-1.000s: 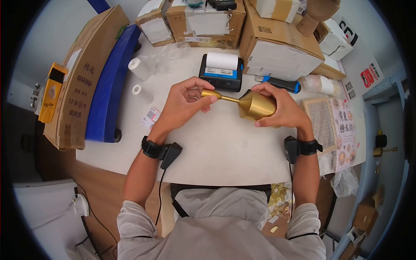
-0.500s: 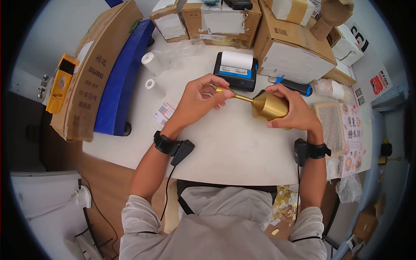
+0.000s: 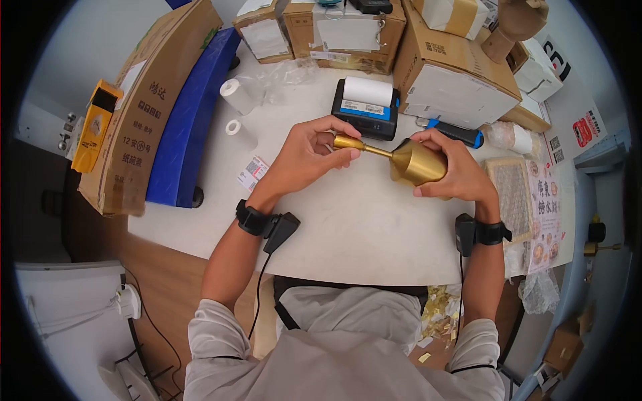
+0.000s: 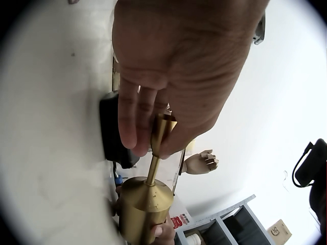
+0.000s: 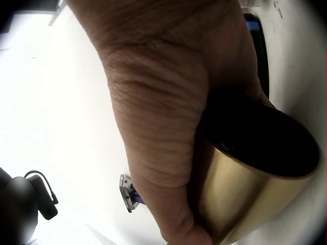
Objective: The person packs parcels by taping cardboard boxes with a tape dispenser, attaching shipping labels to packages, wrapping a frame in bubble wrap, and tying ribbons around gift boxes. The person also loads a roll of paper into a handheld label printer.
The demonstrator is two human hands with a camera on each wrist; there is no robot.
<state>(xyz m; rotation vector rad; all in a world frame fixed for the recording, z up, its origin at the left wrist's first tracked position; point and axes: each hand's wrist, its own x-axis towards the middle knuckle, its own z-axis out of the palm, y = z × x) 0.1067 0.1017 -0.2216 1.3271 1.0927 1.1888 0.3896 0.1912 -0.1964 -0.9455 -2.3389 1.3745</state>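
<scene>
Both hands hold one gold metal piece [image 3: 420, 165] above the table: a wide hollow cup that tapers to a thin stem with a small tube-like end. My left hand [image 3: 304, 157] pinches the small end [image 3: 349, 142] between thumb and forefinger. In the left wrist view this small end [image 4: 162, 130] looks hollow, and the stem [image 4: 153, 171] runs down from it to the cup [image 4: 146, 204]. My right hand [image 3: 458, 170] grips the cup around its side. Its dark open mouth [image 5: 265, 138] shows in the right wrist view.
Beyond the hands stands a black label printer [image 3: 364, 120] with white paper. A blue-black utility knife [image 3: 455, 134] lies to its right, before large cardboard boxes [image 3: 461, 87]. Two white rolls [image 3: 237, 97] stand left, near a label [image 3: 253, 172]. A wooden-framed panel [image 3: 509, 200] lies at right.
The head view has swung, so the scene sits further right and slightly higher. My left thumb and forefinger have shifted slightly on the small end; the right hand keeps its grip on the cup.
</scene>
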